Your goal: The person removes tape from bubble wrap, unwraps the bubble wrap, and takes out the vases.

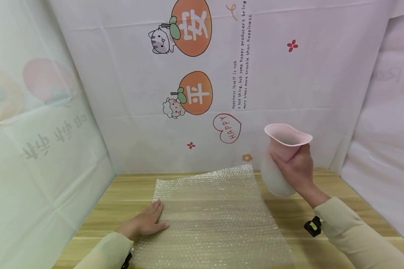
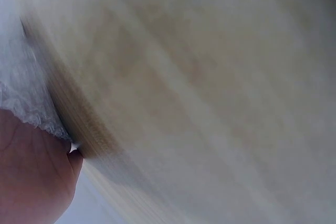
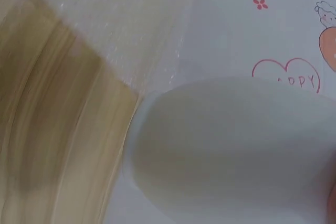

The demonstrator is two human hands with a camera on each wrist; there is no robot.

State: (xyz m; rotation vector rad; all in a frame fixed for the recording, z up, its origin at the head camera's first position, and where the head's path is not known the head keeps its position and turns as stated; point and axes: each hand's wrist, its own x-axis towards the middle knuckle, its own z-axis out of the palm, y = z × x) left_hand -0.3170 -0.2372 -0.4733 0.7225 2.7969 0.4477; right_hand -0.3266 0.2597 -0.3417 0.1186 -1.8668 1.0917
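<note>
My right hand (image 1: 299,168) grips a vase (image 1: 274,177) by its neck, the thumb across the near side. The vase is pink at its wavy rim and fades to white below; it is nearly upright over the right part of the table. Its pale body (image 3: 226,145) fills much of the right wrist view. A sheet of clear bubble wrap (image 1: 212,220) lies spread across the table. My left hand (image 1: 146,222) rests on the sheet's left edge with the fingers extended. In the left wrist view, part of that hand (image 2: 34,171) touches the bubble wrap (image 2: 26,87); the picture is blurred.
The table (image 1: 101,220) has a light wood-grain top. White printed cloth (image 1: 128,145) hangs behind it, and more cloth (image 1: 30,186) encloses the left and right sides. A dark wrist device (image 1: 313,226) sits by the right cuff.
</note>
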